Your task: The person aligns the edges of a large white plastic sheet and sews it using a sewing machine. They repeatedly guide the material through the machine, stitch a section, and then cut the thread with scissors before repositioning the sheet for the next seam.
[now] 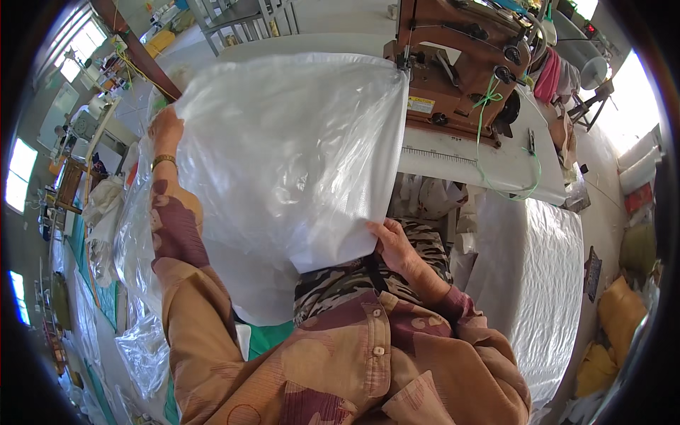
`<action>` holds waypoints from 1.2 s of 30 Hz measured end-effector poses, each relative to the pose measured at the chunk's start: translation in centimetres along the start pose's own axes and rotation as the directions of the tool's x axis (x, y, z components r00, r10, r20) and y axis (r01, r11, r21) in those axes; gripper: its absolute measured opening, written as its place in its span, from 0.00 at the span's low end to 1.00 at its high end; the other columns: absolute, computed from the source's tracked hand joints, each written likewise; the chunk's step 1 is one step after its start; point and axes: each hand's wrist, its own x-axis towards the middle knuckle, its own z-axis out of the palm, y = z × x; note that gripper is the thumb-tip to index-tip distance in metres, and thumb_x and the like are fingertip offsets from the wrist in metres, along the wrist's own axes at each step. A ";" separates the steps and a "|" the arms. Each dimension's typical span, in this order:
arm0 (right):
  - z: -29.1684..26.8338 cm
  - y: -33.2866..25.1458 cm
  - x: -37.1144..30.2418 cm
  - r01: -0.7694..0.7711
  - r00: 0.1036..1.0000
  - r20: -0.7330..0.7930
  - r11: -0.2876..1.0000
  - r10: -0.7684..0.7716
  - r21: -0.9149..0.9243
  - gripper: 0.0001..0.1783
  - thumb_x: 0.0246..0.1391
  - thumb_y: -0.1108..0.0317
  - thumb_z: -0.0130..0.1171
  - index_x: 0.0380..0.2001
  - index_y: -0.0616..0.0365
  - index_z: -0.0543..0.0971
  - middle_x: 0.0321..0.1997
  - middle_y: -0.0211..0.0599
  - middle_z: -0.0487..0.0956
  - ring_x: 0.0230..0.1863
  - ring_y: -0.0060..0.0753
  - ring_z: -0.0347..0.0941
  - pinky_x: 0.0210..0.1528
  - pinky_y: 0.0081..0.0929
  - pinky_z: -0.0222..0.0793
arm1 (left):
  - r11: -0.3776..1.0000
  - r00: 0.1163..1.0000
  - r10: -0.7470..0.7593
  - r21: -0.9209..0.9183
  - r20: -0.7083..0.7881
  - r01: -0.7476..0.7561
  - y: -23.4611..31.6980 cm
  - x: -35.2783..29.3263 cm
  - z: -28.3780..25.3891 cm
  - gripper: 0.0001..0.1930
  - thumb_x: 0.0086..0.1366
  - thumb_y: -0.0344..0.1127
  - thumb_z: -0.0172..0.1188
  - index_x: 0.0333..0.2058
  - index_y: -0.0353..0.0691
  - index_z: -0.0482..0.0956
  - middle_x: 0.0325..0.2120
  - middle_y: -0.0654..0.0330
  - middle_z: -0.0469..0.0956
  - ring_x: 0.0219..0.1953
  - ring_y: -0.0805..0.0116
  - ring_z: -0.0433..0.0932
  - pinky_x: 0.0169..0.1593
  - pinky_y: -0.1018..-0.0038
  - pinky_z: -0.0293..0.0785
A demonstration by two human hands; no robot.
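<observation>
A large translucent white plastic sheet point(283, 142) spreads over the table and down onto my lap. Its right edge runs up to the needle area of a brown sewing machine point(453, 106). At the sheet's far left corner, my left hand point(167, 129) is closed on the edge, arm stretched forward. My right hand point(395, 244) pinches the near right edge between thumb and fingers, just above my lap. The layers under the sheet cannot be made out.
Right of my lap stands a stack of shiny white sheets point(545, 283). Small thread snips point(531, 142) lie on the machine table, beside loose green string point(487, 99) and a printed ruler scale point(439, 154). Crumpled clear plastic point(145, 347) hangs at left. A grey metal chair point(248, 21) stands beyond.
</observation>
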 end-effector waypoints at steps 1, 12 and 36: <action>0.1 0.0 0.1 0.044 0.999 -0.016 0.999 -0.044 0.005 0.13 0.64 0.65 0.57 0.44 0.63 0.81 0.40 0.31 0.82 0.40 0.22 0.77 0.45 0.23 0.73 | 0.998 0.998 0.060 -0.018 -0.035 -0.061 0.4 0.0 0.0 0.11 0.65 0.38 0.59 0.42 0.39 0.78 0.43 0.52 0.80 0.50 0.49 0.77 0.47 0.53 0.75; -1.0 0.8 -0.7 0.313 0.925 -0.132 0.910 -0.357 -0.271 0.14 0.64 0.65 0.56 0.41 0.68 0.81 0.31 0.25 0.79 0.32 0.15 0.70 0.36 0.19 0.68 | 0.481 0.843 0.507 -0.753 -0.178 -0.449 25.3 -22.4 -17.6 0.18 0.51 0.42 0.73 0.36 0.38 0.78 0.32 0.59 0.76 0.36 0.57 0.77 0.40 0.64 0.73; 3.0 -5.7 5.2 0.338 0.919 -0.190 0.939 -0.344 -0.067 0.11 0.61 0.62 0.61 0.41 0.57 0.79 0.34 0.30 0.80 0.34 0.20 0.73 0.39 0.24 0.67 | 0.209 0.970 0.195 -0.960 -0.146 -0.187 26.3 -23.0 -12.3 0.06 0.60 0.27 0.64 0.33 0.37 0.75 0.31 0.56 0.77 0.37 0.58 0.75 0.45 0.69 0.71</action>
